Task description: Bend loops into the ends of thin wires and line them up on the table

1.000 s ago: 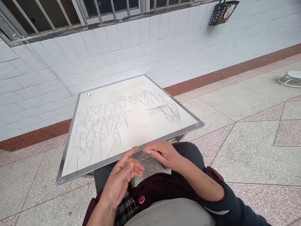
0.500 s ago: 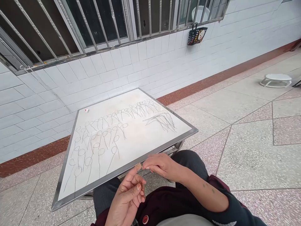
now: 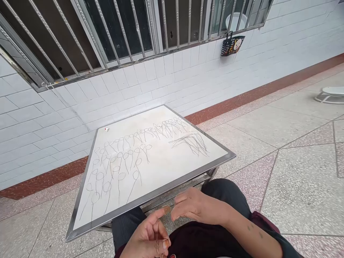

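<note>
My left hand [image 3: 153, 236] is in front of the table's near edge, thumb pressed against curled fingers. Its index finger points out, with a tan wrap [image 3: 167, 209] round the tip. The thin wire seen there a moment ago is too fine to make out now. Close by on the right, my right hand [image 3: 192, 206] has its fingers bent and pressed together; anything in them is hidden. On the white tabletop [image 3: 161, 172] lie several thin wires with a round loop at one end [image 3: 99, 176]. A bundle of dark wires without loops [image 3: 195, 141] lies at the right.
The metal-edged table stands against a white tiled wall [image 3: 129, 93] under a barred window [image 3: 120, 32]. A tiny white-and-red item [image 3: 106, 129] sits at its far left corner. A black basket [image 3: 232, 45] hangs from the sill. A low white stool [image 3: 331, 92] stands at far right.
My hands have come down and slightly to the right in the view, and a small gap shows between their fingertips. The whole scene has shifted right as the head turned.
</note>
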`<state>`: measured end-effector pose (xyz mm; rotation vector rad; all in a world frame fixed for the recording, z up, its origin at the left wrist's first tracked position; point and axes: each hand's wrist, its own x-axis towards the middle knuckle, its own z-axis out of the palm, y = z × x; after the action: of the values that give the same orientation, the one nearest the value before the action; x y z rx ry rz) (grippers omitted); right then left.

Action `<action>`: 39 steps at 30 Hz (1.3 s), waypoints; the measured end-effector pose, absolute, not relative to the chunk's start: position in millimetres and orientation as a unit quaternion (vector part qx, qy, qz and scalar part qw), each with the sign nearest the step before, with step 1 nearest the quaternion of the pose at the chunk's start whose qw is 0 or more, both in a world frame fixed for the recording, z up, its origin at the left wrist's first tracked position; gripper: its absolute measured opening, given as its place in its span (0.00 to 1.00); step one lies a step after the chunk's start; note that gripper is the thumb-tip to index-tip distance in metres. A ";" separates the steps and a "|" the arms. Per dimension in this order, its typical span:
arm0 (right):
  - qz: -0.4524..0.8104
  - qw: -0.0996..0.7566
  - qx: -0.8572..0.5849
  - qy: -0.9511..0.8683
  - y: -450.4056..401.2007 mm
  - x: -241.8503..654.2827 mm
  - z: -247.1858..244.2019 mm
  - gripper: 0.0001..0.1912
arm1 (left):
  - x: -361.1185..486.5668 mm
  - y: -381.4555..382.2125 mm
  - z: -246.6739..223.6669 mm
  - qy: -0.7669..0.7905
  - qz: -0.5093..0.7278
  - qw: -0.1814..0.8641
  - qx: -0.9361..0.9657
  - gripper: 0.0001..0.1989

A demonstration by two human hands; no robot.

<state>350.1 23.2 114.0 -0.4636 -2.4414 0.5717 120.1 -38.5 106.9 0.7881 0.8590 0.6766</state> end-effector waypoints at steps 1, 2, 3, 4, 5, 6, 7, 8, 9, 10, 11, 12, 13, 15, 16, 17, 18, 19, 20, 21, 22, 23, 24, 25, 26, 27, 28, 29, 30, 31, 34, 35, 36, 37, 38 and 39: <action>0.215 0.290 -0.171 -0.917 22.2 349.0 113.7 0.17 | 118.3 -40.0 107.0 0.395 0.314 0.778 0.374 0.32; 0.216 0.290 -0.166 -0.917 21.1 348.0 113.8 0.17 | 117.2 -41.8 107.0 0.392 0.315 0.774 0.385 0.32; 0.219 0.290 -0.160 -0.918 20.0 347.2 114.1 0.18 | 116.6 -43.9 107.0 0.391 0.314 0.770 0.395 0.32; 0.221 0.288 -0.153 -0.919 18.7 346.5 114.4 0.18 | 116.2 -46.4 107.1 0.392 0.312 0.765 0.405 0.32; 0.223 0.286 -0.146 -0.921 17.5 345.7 114.8 0.19 | 115.8 -49.0 107.6 0.396 0.307 0.761 0.412 0.32; 0.224 0.282 -0.140 -0.922 16.2 344.8 115.0 0.20 | 115.1 -51.8 108.6 0.403 0.300 0.757 0.417 0.32; 0.222 0.279 -0.134 -0.924 14.9 343.8 115.0 0.20 | 114.2 -54.5 110.1 0.411 0.292 0.754 0.420 0.32; 0.219 0.275 -0.130 -0.927 13.8 342.5 114.9 0.20 | 112.8 -57.1 112.3 0.419 0.282 0.753 0.422 0.32; 0.215 0.273 -0.129 -0.929 12.7 341.1 114.7 0.21 | 111.0 -59.4 115.1 0.426 0.273 0.753 0.422 0.31; 0.211 0.270 -0.128 -0.930 11.6 339.6 114.5 0.20 | 109.0 -61.3 118.2 0.434 0.265 0.751 0.421 0.31; 0.208 0.269 -0.128 -0.932 10.7 338.1 114.3 0.20 | 106.9 -62.9 121.5 0.442 0.260 0.749 0.420 0.30; 0.205 0.268 -0.127 -0.933 9.7 336.8 114.3 0.20 | 104.9 -64.1 124.7 0.449 0.256 0.747 0.419 0.30; 0.202 0.267 -0.128 -0.933 8.9 335.7 114.4 0.19 | 103.1 -64.9 127.5 0.455 0.253 0.744 0.419 0.29; 0.195 0.267 -0.137 -0.934 7.4 334.2 114.6 0.20 | 100.2 -65.9 131.3 0.466 0.249 0.738 0.421 0.28; 0.191 0.266 -0.144 -0.934 6.8 333.7 114.5 0.20 | 99.0 -66.0 132.1 0.468 0.247 0.736 0.423 0.28; 0.187 0.265 -0.152 -0.934 6.4 333.3 114.2 0.21 | 97.7 -65.9 132.5 0.470 0.246 0.734 0.424 0.27; 0.185 0.264 -0.159 -0.933 6.2 332.9 113.5 0.21 | 96.2 -65.5 132.5 0.472 0.246 0.732 0.426 0.27; 0.184 0.264 -0.165 -0.932 6.0 332.4 112.5 0.20 | 94.3 -64.6 132.5 0.472 0.246 0.730 0.428 0.27; 0.184 0.266 -0.170 -0.931 6.0 331.6 111.1 0.19 | 91.9 -63.3 132.9 0.473 0.248 0.727 0.432 0.27; 0.186 0.270 -0.174 -0.928 6.1 330.7 109.5 0.19 | 89.2 -61.6 134.0 0.473 0.246 0.724 0.438 0.28; 0.189 0.278 -0.180 -0.924 6.2 329.7 107.8 0.18 | 86.2 -59.4 136.0 0.477 0.245 0.715 0.448 0.28; 0.194 0.287 -0.188 -0.919 6.3 328.4 106.3 0.17 | 83.5 -56.8 139.1 0.484 0.246 0.701 0.463 0.27; 0.200 0.297 -0.198 -0.913 6.4 327.1 105.1 0.17 | 81.4 -54.0 143.0 0.492 0.248 0.681 0.482 0.27; 0.207 0.306 -0.207 -0.906 6.4 325.7 104.4 0.16 | 80.6 -51.1 147.6 0.502 0.251 0.657 0.503 0.27; 0.214 0.314 -0.218 -0.899 6.3 324.3 104.2 0.16 | 81.3 -48.2 152.3 0.512 0.258 0.630 0.523 0.27; 0.219 0.321 -0.227 -0.893 6.1 322.9 104.4 0.15 | 83.7 -45.5 156.7 0.522 0.264 0.604 0.542 0.27; 0.224 0.327 -0.234 -0.888 5.9 321.6 105.1 0.14 | 87.7 -43.0 160.0 0.528 0.268 0.580 0.558 0.28; 0.226 0.333 -0.240 -0.883 5.5 320.5 105.9 0.13 | 93.1 -40.6 162.1 0.530 0.269 0.563 0.573 0.28; 0.229 0.336 -0.243 -0.881 5.2 319.7 106.7 0.13 | 99.2 -38.5 162.8 0.529 0.267 0.551 0.588 0.28; 0.232 0.337 -0.247 -0.879 4.9 319.3 107.2 0.12 | 105.5 -36.4 162.2 0.525 0.266 0.542 0.599 0.28; 0.247 0.324 -0.269 -0.873 4.8 320.8 106.6 0.10 | 120.3 -31.3 156.6 0.521 0.274 0.529 0.611 0.25; 0.253 0.319 -0.279 -0.870 5.1 322.0 105.6 0.09 | 122.9 -30.1 154.9 0.524 0.278 0.526 0.610 0.25; 0.258 0.315 -0.288 -0.867 5.3 323.4 104.5 0.09 | 124.4 -29.1 153.7 0.528 0.280 0.522 0.608 0.24; 0.261 0.313 -0.296 -0.864 5.7 324.8 103.3 0.09 | 125.0 -28.6 153.0 0.531 0.281 0.520 0.607 0.24; 0.265 0.312 -0.299 -0.862 5.9 325.8 102.2 0.09 | 125.1 -28.3 152.8 0.534 0.281 0.519 0.606 0.24; 0.268 0.313 -0.298 -0.861 6.2 326.5 101.4 0.09 | 125.2 -28.3 152.8 0.537 0.280 0.518 0.605 0.24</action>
<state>326.5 6.2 101.4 -0.7859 -2.2705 0.7066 125.2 -28.3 152.8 1.4511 1.2875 0.6708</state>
